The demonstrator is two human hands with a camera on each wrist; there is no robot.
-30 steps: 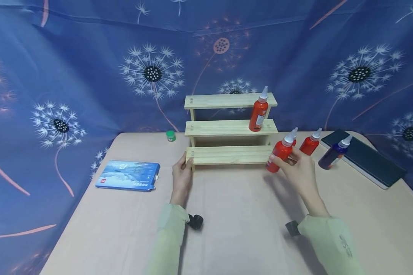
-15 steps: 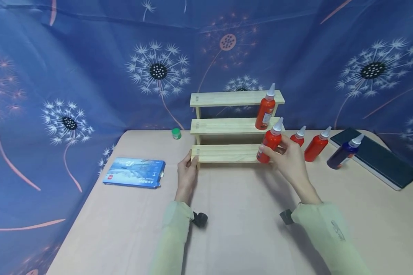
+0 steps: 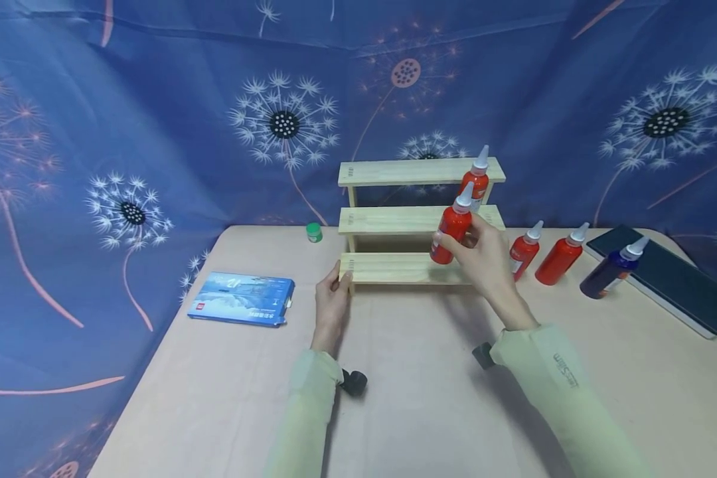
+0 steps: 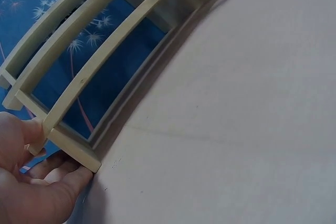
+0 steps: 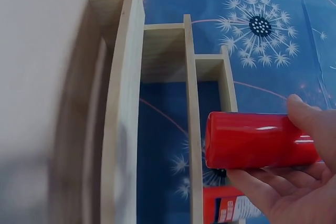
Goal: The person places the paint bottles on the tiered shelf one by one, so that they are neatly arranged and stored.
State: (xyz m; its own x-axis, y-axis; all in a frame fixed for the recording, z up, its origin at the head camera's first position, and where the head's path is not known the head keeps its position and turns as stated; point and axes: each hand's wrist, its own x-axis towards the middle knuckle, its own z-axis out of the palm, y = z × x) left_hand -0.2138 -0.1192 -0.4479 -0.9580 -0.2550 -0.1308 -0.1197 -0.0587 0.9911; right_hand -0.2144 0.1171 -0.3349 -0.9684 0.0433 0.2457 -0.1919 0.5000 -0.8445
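Observation:
My right hand [image 3: 484,262] pinches a red squeeze bottle [image 3: 452,229] with a white pointed cap, held upright in front of the wooden three-tier rack [image 3: 406,267]. In the right wrist view, the held bottle [image 5: 257,139] shows its base toward the rack's shelves. A second red bottle [image 3: 475,179] stands on the middle shelf at the right, partly hidden behind the held one. My left hand [image 3: 331,302] grips the left end of the lowest shelf; in the left wrist view its thumb lies on the board [image 4: 79,82] and the fingers sit low at the side support.
Right of the rack stand two red bottles [image 3: 558,260] and a dark blue bottle [image 3: 611,271], beside a dark book [image 3: 669,279]. A blue flat box [image 3: 241,299] lies on the left, and a small green-lidded jar [image 3: 314,232] stands at the back. Patterned cloth hangs behind.
My right hand has carried the red bottle left and up, from beside the rack's right end to in front of its shelves. My left hand keeps its grip on the rack. The view has shifted slightly.

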